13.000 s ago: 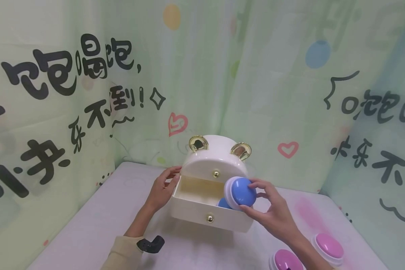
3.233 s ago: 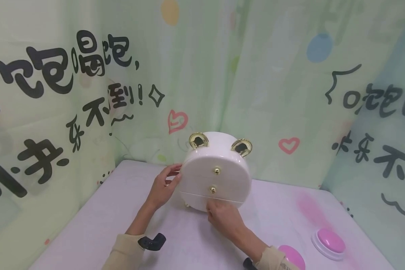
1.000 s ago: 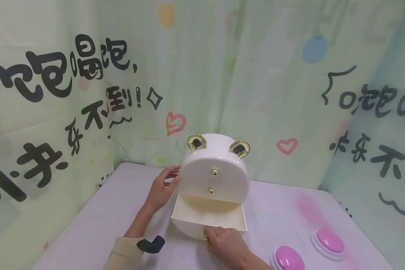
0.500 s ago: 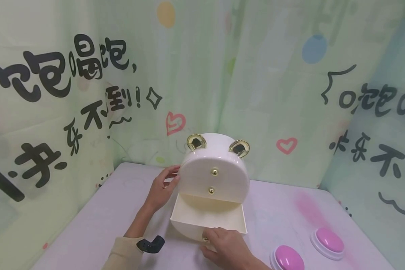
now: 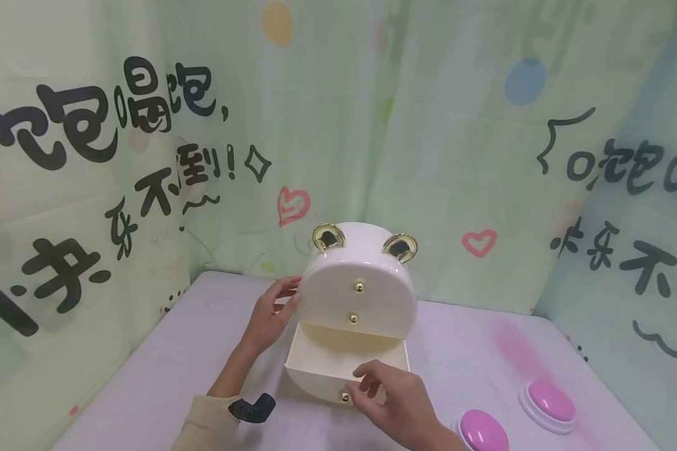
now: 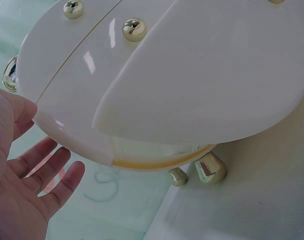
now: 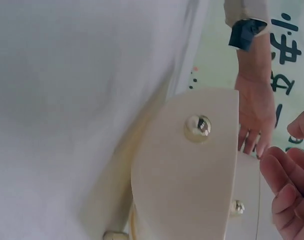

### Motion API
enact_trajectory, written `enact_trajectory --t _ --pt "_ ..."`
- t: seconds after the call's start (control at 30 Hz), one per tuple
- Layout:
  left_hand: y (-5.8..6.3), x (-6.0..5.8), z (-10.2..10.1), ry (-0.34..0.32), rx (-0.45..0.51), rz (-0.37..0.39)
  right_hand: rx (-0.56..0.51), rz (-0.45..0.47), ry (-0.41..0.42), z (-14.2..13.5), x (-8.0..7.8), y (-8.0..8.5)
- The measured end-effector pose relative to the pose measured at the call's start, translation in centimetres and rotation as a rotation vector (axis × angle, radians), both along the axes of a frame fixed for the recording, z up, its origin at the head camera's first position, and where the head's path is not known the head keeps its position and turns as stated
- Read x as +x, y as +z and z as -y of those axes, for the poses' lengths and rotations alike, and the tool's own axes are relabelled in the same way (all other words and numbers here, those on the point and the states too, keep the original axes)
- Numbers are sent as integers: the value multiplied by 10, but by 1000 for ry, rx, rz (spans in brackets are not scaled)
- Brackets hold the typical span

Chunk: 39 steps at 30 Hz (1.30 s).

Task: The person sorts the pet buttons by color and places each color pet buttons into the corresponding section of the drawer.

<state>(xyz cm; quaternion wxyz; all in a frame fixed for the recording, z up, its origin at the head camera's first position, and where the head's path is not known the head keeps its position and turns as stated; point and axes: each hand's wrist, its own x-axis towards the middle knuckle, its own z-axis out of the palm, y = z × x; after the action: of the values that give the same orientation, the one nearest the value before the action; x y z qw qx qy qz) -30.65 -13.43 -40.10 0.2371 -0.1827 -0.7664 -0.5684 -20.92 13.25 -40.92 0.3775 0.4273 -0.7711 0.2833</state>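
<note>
A white rounded drawer box (image 5: 338, 269) with gold ears and gold knobs stands on the table. Its bottom drawer (image 5: 316, 378) is pulled out, and the visible inside is bare. My left hand (image 5: 269, 318) is at the box's left side; in the left wrist view the thumb (image 6: 24, 107) touches the front edge, while several fingers spread loosely beside the wall. My right hand (image 5: 403, 401) is held just right of the bottom drawer's gold knob (image 5: 345, 396), fingers loosely bent, nothing in them. The right wrist view shows that hand (image 7: 291, 187) apart from the drawer front (image 7: 186, 175).
Two pink domed pieces with white rims, a nearer one (image 5: 484, 431) and a farther one (image 5: 551, 401), lie on the table right of my right forearm. A printed curtain (image 5: 429, 156) closes off the back and sides of the table (image 5: 225, 307).
Earlier a blue domed piece was put at the middle drawer, since shut. The bottom drawer was then pulled out by its knob. Just now my right hand let go and moved up and right.
</note>
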Motion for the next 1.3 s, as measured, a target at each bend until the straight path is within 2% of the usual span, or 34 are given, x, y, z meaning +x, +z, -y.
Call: enact_trajectory --t 0.23,0.47,0.7,0.97,1.17,1.3 --pt "0 1 0 -3 5 -9 -49 -13 -48 -21 -3 6" --pt "-2 -1 -1 17 -8 -79 -100 -9 -215 -50 -3 14" --pt "-1 0 -1 4 4 -33 -100 38 -377 -75 -1 22" --pt "-1 1 0 -5 14 -36 -125 65 -441 -101 -2 22" --pt "1 3 0 -6 0 1 -126 84 -500 -122 -2 17" --pt "2 3 0 -4 -10 16 -129 138 -534 -134 0 11"
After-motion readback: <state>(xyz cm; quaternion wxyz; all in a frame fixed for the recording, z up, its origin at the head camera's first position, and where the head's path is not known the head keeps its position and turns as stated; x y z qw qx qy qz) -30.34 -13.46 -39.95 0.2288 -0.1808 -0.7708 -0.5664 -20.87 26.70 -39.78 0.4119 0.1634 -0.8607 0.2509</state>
